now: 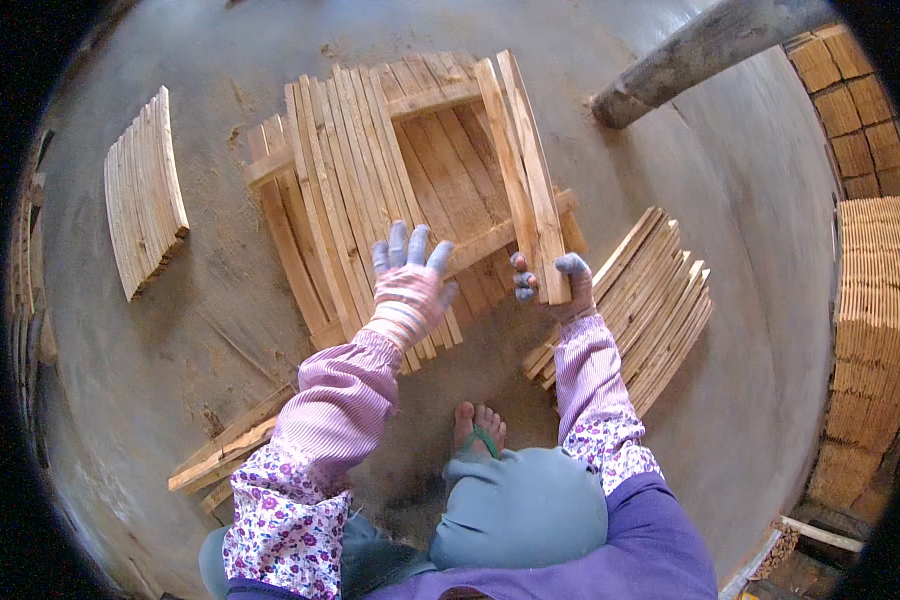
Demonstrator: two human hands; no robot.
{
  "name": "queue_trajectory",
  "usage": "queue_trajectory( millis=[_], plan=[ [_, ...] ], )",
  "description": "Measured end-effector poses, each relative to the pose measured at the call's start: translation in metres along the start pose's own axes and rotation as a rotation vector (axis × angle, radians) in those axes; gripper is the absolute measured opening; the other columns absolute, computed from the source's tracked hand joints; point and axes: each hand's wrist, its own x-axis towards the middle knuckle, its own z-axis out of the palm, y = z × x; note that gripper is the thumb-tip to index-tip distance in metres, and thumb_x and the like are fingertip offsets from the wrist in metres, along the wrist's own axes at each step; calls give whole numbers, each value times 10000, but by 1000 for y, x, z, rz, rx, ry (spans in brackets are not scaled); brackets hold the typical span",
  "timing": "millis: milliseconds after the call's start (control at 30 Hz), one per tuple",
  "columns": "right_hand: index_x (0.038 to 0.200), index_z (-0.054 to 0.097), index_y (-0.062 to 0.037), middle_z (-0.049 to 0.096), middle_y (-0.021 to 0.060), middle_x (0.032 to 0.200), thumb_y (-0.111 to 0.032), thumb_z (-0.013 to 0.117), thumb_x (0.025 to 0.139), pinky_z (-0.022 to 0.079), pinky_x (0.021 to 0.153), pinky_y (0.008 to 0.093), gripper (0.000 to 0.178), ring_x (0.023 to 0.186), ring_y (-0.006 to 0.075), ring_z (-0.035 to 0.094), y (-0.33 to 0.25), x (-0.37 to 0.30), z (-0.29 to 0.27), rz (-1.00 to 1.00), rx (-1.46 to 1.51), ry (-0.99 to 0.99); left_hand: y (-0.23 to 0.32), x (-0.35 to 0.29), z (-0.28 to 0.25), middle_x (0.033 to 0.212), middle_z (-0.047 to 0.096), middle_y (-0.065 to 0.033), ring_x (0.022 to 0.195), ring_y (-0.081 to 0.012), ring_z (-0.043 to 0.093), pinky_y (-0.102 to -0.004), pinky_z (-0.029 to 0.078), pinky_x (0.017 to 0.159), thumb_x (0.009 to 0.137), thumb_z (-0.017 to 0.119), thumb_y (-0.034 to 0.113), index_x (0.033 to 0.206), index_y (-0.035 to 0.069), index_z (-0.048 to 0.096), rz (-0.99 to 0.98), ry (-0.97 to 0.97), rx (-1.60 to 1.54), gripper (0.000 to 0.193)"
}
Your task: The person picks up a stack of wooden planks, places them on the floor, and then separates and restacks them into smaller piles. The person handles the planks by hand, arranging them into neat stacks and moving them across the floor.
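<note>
Along the right side of the low wooden rack [485, 245], whose two crossbars show in the gap, lies a pair of slats [536, 180]. Its long axis runs from its near end, by the person's body, toward the rack's far edge, with a slight lean to the left. The right hand [576, 295] is the nearer one: its fingers grasp the pair close to its near end, so nearly the whole length reaches forward from them. To the left, across an uncovered gap, a row of slats [345, 180] lies side by side over the crossbars, roughly lengthwise with the held pair. The left hand [410, 290] is over the near part of that row, its fingers spread and holding nothing; the pair is off to its right.

Whether the left fingertips touch the row is hard to tell, and that hand hides the wood beneath it. The right palm cannot be seen, nor is it clear whether the pair's far end rests on the far crossbar or is held above it. A bundle of slats [635, 310] on the floor, beyond the rack's near right corner, is partly covered by the right forearm. At the right rim, the stacked wood [875, 310] is cut off.
</note>
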Motion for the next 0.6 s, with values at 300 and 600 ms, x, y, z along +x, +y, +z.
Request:
queue_trajectory(
  millis=[300,600],
  plan=[
    [1489,320,34,509,303,1387,-185,619,736,453,1100,489,839,1217,410,578,24,8,22,-45,-126,158,63,1,47,1347,595,-164,1230,-267,564,-349,433,1047,928,690,173,1459,-17,407,-279,-267,-1211,631],
    [1480,384,-44,572,199,1330,-131,614,722,502,1033,422,797,1201,332,589,22,10,20,-124,-377,242,61,6,62,1231,651,-71,1102,-165,584,-297,455,984,927,667,41,1380,-15,511,-326,-215,-1533,482]
  ],
)
